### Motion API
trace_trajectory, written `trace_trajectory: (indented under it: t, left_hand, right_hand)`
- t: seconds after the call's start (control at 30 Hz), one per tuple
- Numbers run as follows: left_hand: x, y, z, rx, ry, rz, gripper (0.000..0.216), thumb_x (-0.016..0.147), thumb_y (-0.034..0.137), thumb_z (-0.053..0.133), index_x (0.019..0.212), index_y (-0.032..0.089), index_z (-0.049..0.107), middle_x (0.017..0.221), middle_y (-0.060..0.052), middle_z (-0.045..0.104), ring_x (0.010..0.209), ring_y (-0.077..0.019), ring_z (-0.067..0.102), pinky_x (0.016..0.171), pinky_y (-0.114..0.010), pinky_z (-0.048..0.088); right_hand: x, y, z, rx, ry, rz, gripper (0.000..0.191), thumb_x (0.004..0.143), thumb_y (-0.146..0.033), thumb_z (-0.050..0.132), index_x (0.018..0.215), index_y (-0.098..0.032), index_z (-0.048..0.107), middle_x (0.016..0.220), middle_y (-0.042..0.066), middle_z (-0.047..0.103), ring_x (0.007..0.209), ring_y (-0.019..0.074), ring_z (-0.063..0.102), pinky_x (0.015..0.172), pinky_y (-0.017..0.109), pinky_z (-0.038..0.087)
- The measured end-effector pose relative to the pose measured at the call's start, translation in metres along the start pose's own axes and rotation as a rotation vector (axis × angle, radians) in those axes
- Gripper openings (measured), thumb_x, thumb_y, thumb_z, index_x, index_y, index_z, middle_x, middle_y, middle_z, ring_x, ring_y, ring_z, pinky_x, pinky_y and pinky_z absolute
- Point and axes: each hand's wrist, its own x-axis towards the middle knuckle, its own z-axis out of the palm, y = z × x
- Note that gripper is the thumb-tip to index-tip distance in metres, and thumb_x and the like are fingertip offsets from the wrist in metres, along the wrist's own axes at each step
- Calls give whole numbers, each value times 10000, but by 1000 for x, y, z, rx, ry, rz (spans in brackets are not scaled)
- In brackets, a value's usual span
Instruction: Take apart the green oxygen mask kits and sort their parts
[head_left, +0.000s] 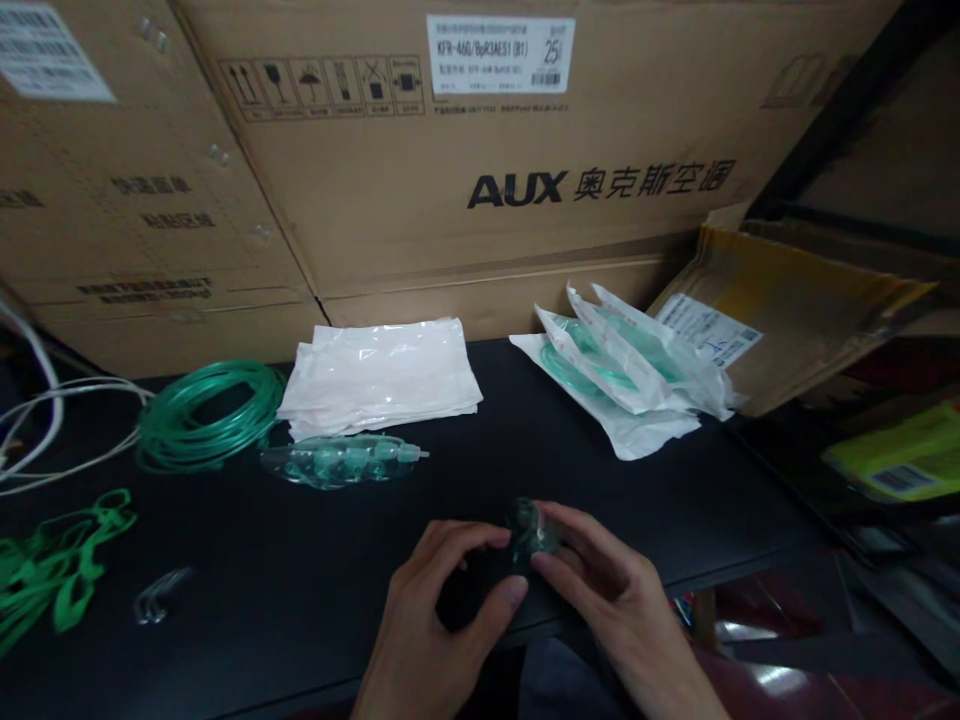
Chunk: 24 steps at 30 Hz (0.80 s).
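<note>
Fingers (513,592) of the left hand (427,630) and the right hand (615,610) pinch a small green plastic piece (529,528) between them, thumbs low and fingertips curled over it. It is held midway between the hands, above the near edge of the black surface (300,560). Its visible end pokes out past the fingertips, pointing away from the person. The rest is covered, so its long axis cannot be told. Farther back lie clear green masks (341,460), a coil of green tubing (202,415) and a stack of white pouches (379,375).
</note>
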Motion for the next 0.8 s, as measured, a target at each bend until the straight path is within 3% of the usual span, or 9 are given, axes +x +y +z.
trace_trajectory:
  t: [0.13,0.23,0.43,0.7,0.8]
  left_hand:
    - [6,5,2,-96,44,-3,199,876,174,768,1040,280,732,934,20,772,777,-143,697,696,-235,575]
    - [9,8,3,-149,72,-22,127,896,147,738,961,255,747,871,20,771,744,-133,701,680,-216,570]
    - [5,9,1,-163,93,25,172,890,95,732,938,258,756,859,32,776,732,-114,723,694,-184,588]
    - [-3,4,0,-48,90,157,222,938,106,696,1097,258,719,984,-1,781,876,-139,745,786,-222,615]
    - [-4,4,-6,13,154,109,240,917,163,737,1128,271,697,990,0,761,838,-142,730,741,-226,618]
  right_hand:
    - [-1,3,2,-147,0,-176,273,898,-244,772,1159,-320,796,1212,51,763,1151,233,725,987,333,604]
    - [-4,4,6,-209,12,-212,287,901,-240,768,1171,-331,798,1214,58,762,1164,239,718,996,345,600]
    - [-7,-5,10,-100,-23,-119,263,892,-298,787,1148,-357,804,1211,35,778,1134,228,741,986,341,610]
    - [-1,-8,9,46,-104,-5,245,894,-375,790,1134,-329,791,1232,38,774,1182,233,721,1061,384,559]
    - [0,-11,8,122,-184,59,234,920,-360,767,1150,-316,757,1249,45,768,1205,229,708,1069,392,543]
